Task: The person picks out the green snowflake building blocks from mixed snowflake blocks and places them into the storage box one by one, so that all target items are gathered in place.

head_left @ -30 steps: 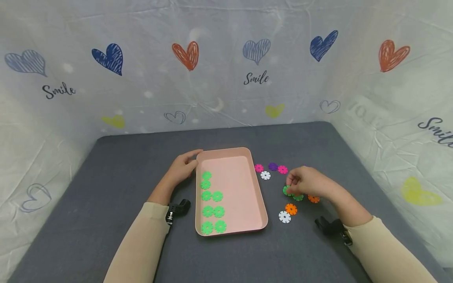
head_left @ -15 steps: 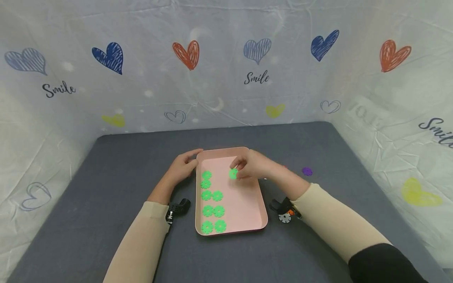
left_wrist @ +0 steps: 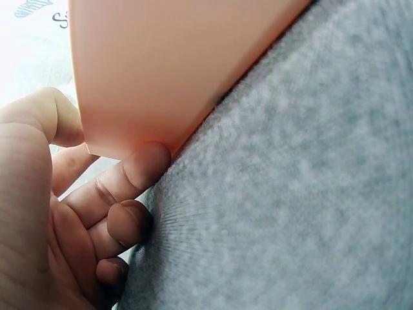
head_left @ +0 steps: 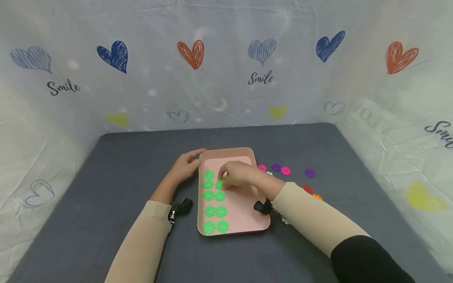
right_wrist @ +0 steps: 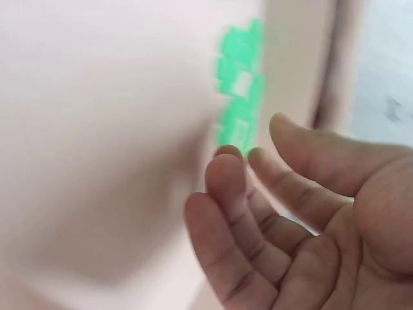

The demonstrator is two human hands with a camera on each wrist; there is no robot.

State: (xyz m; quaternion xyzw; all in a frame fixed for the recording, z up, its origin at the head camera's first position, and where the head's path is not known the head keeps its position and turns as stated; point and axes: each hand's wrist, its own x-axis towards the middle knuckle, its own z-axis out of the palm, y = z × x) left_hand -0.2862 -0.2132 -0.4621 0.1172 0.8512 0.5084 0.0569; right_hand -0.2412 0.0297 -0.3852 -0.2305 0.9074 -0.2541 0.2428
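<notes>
A pink tray (head_left: 244, 212) lies on the table with green notched discs (head_left: 209, 195) in two columns along its left side. My left hand (head_left: 184, 167) grips the tray's far left corner; in the left wrist view its fingertips (left_wrist: 148, 165) press the tray wall. Over the tray, my right hand (head_left: 237, 173) is beside a green disc (head_left: 219, 184) in the right column, second from the far end. In the right wrist view, its thumb (right_wrist: 303, 145) and fingers stand apart with nothing visible between them. The discs there are blurred.
Right of the tray lie pink discs (head_left: 285, 170), purple discs (head_left: 310, 173), a red disc (head_left: 307, 189) and an orange disc (head_left: 317, 197). White discs (head_left: 285, 221) are partly hidden by the right arm. A patterned curtain (head_left: 226, 98) surrounds the grey table (head_left: 148, 157).
My right hand picked up a green disc right of the tray, carried it left over the tray and let it go in the right column. The left hand kept its hold on the corner.
</notes>
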